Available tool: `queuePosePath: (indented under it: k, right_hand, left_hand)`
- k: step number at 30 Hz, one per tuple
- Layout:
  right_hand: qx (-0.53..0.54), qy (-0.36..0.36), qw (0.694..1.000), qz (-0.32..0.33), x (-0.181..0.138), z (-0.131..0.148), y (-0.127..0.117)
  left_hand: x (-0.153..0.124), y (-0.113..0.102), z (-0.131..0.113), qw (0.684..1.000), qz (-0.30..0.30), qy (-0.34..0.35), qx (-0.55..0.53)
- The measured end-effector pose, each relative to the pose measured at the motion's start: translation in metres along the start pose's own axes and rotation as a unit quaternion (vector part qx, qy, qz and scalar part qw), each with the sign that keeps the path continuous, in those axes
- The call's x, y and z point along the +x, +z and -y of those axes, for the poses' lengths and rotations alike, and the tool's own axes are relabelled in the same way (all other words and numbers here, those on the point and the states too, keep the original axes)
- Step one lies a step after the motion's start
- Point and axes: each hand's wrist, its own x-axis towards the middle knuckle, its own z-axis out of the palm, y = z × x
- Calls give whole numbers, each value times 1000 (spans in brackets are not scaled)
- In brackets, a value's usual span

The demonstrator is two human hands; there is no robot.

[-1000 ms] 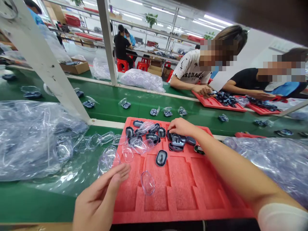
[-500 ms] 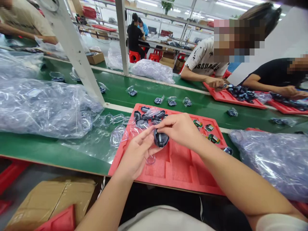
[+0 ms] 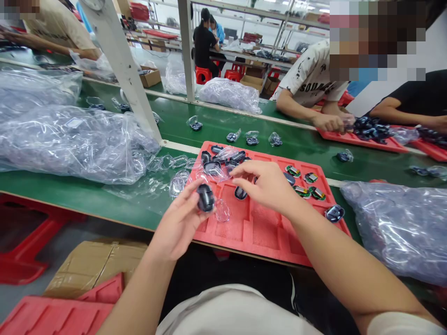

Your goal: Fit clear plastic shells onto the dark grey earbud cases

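My left hand (image 3: 186, 214) grips a dark, glossy oval plastic case (image 3: 206, 197) between thumb and fingers, over the left part of a red foam tray (image 3: 265, 228). My right hand (image 3: 260, 184) hovers above the tray's middle, fingers parted, with nothing visible between them. Just below its fingertips is a dark shell piece (image 3: 240, 192). Several dark case parts (image 3: 212, 167) lie heaped at the tray's back left among clear plastic covers. One clear cover (image 3: 222, 210) rests beside the held case. Small green circuit boards (image 3: 317, 193) sit at the tray's right.
Large bags of clear plastic parts flank the tray, a left bag (image 3: 77, 144) and a right bag (image 3: 394, 228). Small bagged parts (image 3: 252, 138) lie on the green belt (image 3: 216, 130) behind. A white post (image 3: 131, 70) rises at left. Co-workers sit across.
My hands have moved apart. The left has shifted left with the case; the right has opened over the tray, with a shell piece now visible beneath it. The camera view has shifted slightly.
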Motion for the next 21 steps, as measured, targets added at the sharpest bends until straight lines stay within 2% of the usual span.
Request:
queuePosePath:
  k: [5, 8, 10, 13, 15, 17, 21]
  right_hand:
    - [-30, -48, 984, 166, -26, -12, 30]
    - [-40, -44, 981, 185, -34, -15, 48]
    - [-32, -28, 986, 162, -35, -13, 50]
    - [-2, -14, 996, 89, -37, -8, 43]
    - [4, -18, 999, 37, -41, -3, 38]
    - [0, -21, 1000, -2, -46, 1, 35]
    - [34, 10, 998, -42, -57, 2, 33]
  left_hand:
    - [-5, -22, -9, 997, -63, 34, 22]
    - [-4, -28, -5, 991, -51, 67, 101]
    - [-4, -26, 1, 965, -45, 104, 236]
    - [-5, -14, 10, 865, -59, 156, 472]
    - [-4, -4, 16, 817, -61, 176, 546]
    - [-2, 4, 22, 811, -56, 179, 555]
    - [1, 12, 28, 838, -55, 163, 519]
